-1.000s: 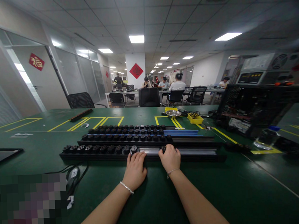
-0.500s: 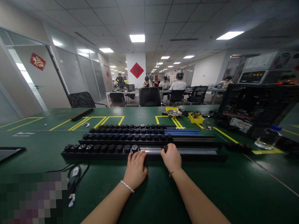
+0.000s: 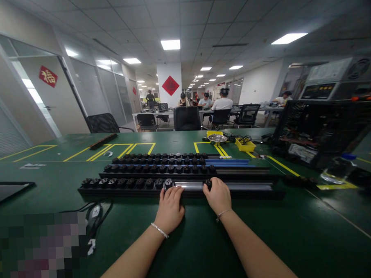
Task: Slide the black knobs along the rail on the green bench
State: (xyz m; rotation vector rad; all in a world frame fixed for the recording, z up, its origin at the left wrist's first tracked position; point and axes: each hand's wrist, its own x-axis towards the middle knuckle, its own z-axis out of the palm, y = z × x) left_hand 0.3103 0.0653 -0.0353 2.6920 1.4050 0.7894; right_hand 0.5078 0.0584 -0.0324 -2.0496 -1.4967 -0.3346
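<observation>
On the green table lies a long black rail with a shiny metallic channel. Black, knob-like round pieces line its left part. My left hand rests on the rail's front edge, fingers stretched out, beside the last piece of that row. Further right, my right hand has its thumb and fingers closed around one small black round piece over the channel; part of it is hidden by the fingers. Behind are more rails with similar pieces, one having a blue strip.
A metal bowl and a yellow bin of cables stand behind. To the right are an open computer case and a clear container. A cable lies front left. People sit at desks beyond.
My right hand has shifted slightly right along the rail with the black round piece. My left hand stays in about the same place. The camera view has moved a little.
</observation>
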